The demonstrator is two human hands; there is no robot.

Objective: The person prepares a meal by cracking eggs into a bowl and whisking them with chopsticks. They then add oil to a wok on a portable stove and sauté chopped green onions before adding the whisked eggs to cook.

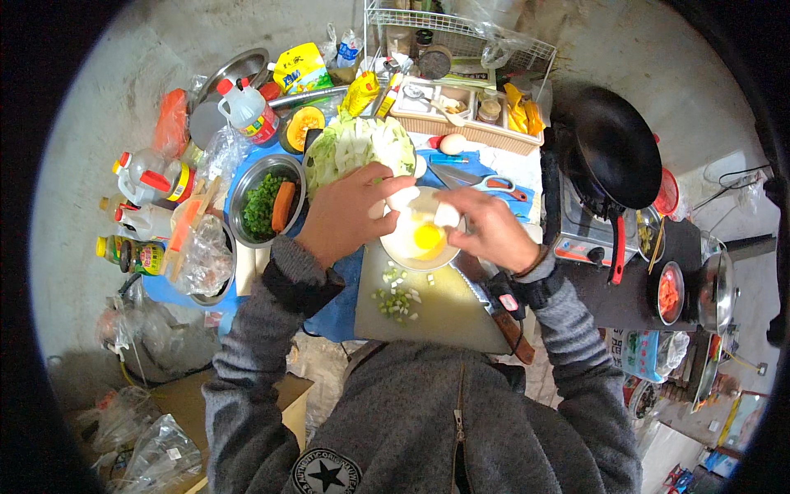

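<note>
My left hand (353, 213) holds one part of a broken eggshell (402, 198) between thumb and fingers, over the left side of a pale bowl (395, 245). Another white shell piece (447, 215) is pinched in my right hand (497, 230) above the bowl's right side. Inside the bowl lies raw egg with a bright yellow yolk (428, 239). The bowl stands at the far part of a cutting board (432, 321). Chopped green and white pieces (398, 302) are scattered on the board. A knife with a wooden handle (513, 336) lies along its right side.
Chopped cabbage (361, 148) is heaped behind the bowl. At left, a steel bowl (299, 207) holds chopped greens and a carrot piece. Scissors (487, 183) and a whole egg (453, 144) lie at back right. A black wok (608, 148) sits on a gas stove (592, 231).
</note>
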